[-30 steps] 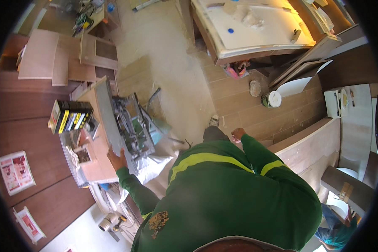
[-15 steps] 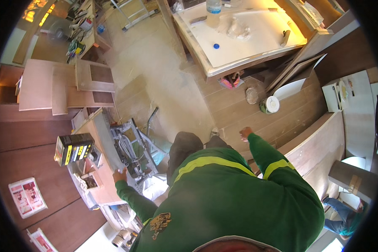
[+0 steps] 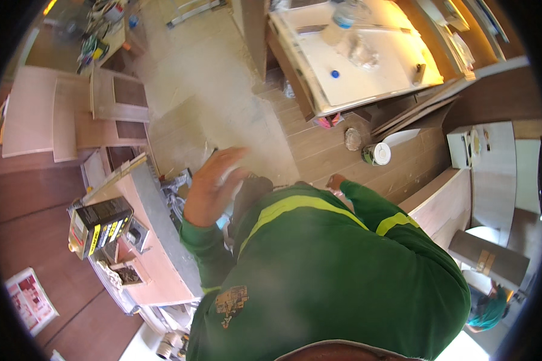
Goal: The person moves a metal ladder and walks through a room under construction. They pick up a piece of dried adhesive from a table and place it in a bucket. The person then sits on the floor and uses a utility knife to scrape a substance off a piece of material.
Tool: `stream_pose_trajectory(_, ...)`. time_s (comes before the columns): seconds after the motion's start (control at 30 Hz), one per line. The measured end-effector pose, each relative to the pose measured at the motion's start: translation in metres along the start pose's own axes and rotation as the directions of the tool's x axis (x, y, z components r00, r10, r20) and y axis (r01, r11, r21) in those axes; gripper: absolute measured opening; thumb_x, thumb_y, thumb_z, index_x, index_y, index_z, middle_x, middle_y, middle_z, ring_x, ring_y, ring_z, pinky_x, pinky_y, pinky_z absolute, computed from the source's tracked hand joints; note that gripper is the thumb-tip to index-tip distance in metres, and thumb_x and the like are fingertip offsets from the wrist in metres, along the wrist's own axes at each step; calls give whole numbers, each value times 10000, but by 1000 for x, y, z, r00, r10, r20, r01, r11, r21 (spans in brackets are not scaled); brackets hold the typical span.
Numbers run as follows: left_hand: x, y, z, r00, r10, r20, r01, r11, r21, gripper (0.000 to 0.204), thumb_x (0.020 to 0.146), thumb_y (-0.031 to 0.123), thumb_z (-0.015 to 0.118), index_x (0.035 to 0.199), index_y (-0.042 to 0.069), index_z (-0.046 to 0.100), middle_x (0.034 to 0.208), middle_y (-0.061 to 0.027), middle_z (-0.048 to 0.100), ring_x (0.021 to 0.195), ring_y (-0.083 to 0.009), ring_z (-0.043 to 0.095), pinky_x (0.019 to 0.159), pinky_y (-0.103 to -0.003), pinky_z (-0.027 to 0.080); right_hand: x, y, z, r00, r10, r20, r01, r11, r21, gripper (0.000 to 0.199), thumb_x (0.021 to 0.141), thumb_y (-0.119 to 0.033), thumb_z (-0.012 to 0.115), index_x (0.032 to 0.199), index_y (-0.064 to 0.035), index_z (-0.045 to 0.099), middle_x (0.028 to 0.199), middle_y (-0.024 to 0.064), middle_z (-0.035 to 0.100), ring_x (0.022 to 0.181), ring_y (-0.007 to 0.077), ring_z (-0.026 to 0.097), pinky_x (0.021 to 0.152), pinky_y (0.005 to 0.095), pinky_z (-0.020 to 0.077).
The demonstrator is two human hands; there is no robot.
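My left hand (image 3: 214, 186) is raised in front of my left side, fingers stretched out and holding nothing. Below it, partly hidden, stands a grey metal machine with a frame (image 3: 176, 191). My right hand (image 3: 336, 182) is close to the front of my body, near my waist. Its fingers are mostly hidden, so I cannot tell whether they hold anything. To the left, a black and yellow can (image 3: 105, 225) stands on a wooden cabinet (image 3: 162, 240).
A white-topped workbench (image 3: 367, 78) carries a plastic bottle (image 3: 343, 15), a blue cap (image 3: 335, 74) and crumpled plastic (image 3: 362, 53). A white-lidded tub (image 3: 377, 154) stands on the floor. Wooden panels (image 3: 36, 114) lean at left. Another person (image 3: 488, 310) is at lower right.
My left hand has lifted from the cabinet's edge and moved right, its fingers extended. My right hand has drawn in toward my waist. The view has shifted slightly.
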State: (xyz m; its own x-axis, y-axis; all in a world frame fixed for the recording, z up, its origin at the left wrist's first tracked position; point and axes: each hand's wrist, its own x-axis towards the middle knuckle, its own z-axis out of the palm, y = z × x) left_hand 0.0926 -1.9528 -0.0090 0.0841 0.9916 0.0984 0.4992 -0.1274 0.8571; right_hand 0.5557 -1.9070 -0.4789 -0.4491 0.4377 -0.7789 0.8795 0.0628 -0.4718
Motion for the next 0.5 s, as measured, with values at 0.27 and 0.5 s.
stream_pose_trajectory(0.27,47,91,-65,618,779,-104,-785,606,-130,323,777,222,732,1083,119,753,1058,-62,742,924,-344,711,761,-439,576,115,-91,-91,982,111,-155,-60,952,301,265,963,-287,649,882,-45,719,767,187,717,636,310,708,608,454,585)
stream_pose_trajectory(0.5,62,17,-145,712,603,-360,-683,714,-154,135,891,151,727,999,80,768,974,-111,784,894,-254,744,776,-404,599,106,-206,-108,906,-83,-415,89,996,-6,317,923,-316,681,1018,-25,765,1048,210,747,1048,417,692,949,478,541)
